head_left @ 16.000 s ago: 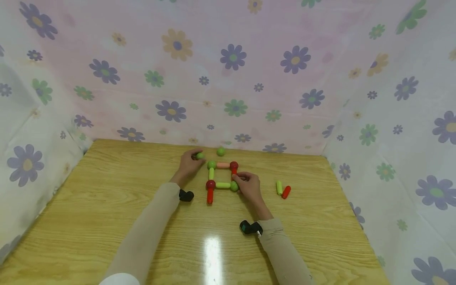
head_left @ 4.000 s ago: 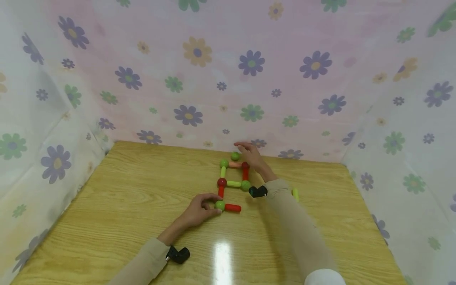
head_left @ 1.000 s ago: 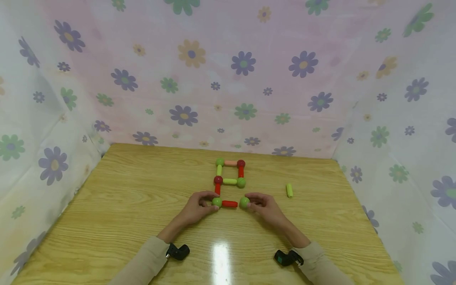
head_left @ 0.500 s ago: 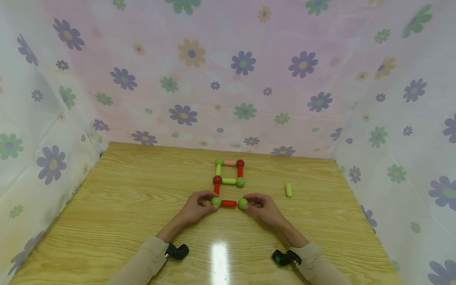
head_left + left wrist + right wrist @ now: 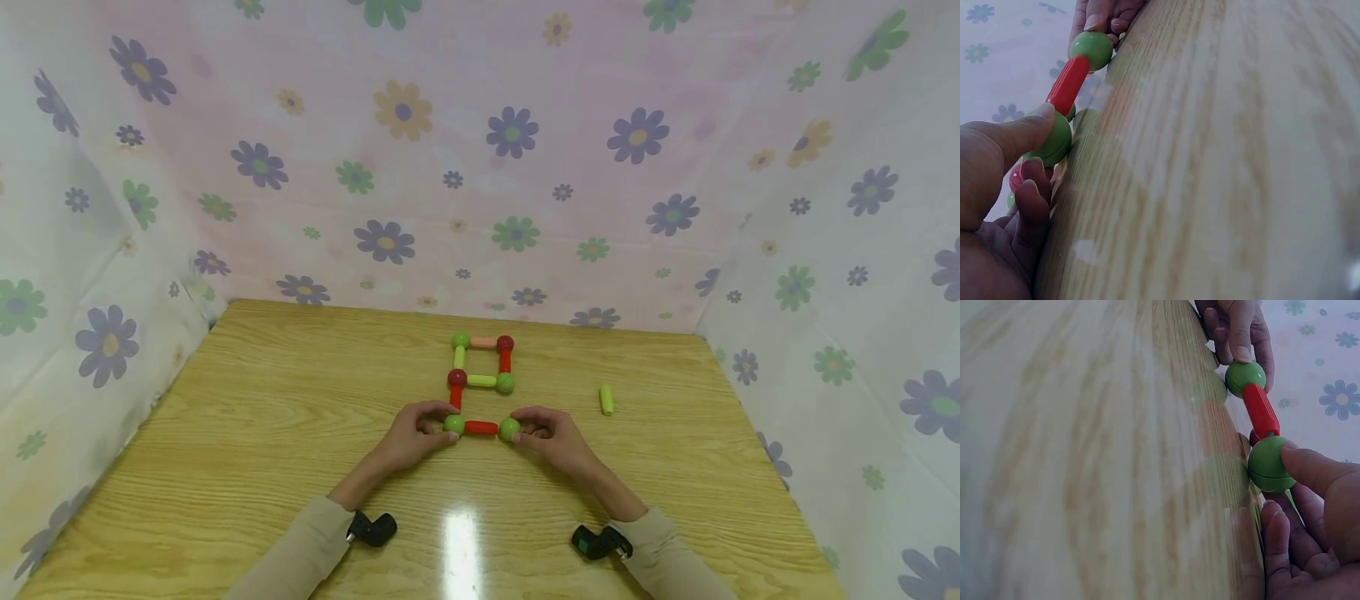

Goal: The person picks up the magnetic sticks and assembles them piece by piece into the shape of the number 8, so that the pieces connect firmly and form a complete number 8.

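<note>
My left hand (image 5: 408, 437) pinches a green ball (image 5: 454, 425) between thumb and fingers, at the near end of an upright red magnetic rod (image 5: 456, 397). From that ball a second red rod (image 5: 481, 427) lies sideways to the right. At its other end, my right hand (image 5: 558, 442) pinches another green ball (image 5: 509, 429). In the right wrist view, this ball (image 5: 1270, 464) sits right at the rod's tip (image 5: 1262, 411). Behind the hands, a square of rods joins a dark red ball (image 5: 457, 378), a green ball (image 5: 506, 383), a second dark red ball (image 5: 506, 343) and a far green ball (image 5: 461, 340).
A loose yellow-green rod (image 5: 607, 400) lies on the wooden table (image 5: 300, 375) to the right of the square. A flowered cloth (image 5: 420, 183) stands along the table's back and sides.
Since 4 s ago, my right hand has brought the green ball from behind the square to the front red rod's free end. In the last second it edged left, closing the gap. My left hand keeps its pinch.
</note>
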### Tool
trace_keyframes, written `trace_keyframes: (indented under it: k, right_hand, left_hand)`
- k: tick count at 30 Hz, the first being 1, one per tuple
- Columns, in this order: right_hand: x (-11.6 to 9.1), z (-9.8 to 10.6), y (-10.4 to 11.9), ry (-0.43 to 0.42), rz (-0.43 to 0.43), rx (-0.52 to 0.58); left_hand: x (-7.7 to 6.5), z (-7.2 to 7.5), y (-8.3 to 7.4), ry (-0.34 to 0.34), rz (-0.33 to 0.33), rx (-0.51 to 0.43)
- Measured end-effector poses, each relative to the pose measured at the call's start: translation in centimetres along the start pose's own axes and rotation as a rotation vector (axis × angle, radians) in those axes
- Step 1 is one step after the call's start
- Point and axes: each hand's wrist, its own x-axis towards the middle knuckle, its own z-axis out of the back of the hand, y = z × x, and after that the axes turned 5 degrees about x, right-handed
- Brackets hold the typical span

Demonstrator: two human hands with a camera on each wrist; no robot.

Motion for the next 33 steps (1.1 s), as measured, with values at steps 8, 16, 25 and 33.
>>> trace_keyframes:
  k: [8, 16, 25, 33]
  right_hand:
    - [-0.3, -0.1, 0.1, -0.007, -0.012, 0.007]
    - [-0.4, -0.3, 0.2, -0.029, -0.041, 0.020]
    - [-0.3, 0.2, 0.4, -0.049, -0.061, 0.062]
    - [-0.1, 2.3, 1.4, -0.162, -0.029, 0.172]
  left_hand:
    - [0.0, 0.2, 0.2, 0.022, -0.010, -0.019]
    - [-0.1, 0.2, 0.1, 0.023, -0.005, -0.017]
    - [0.1, 0.2, 0.5, 0.008, -0.005, -0.017]
    - [0.1, 0.3, 0.1, 0.009, -0.001, -0.025]
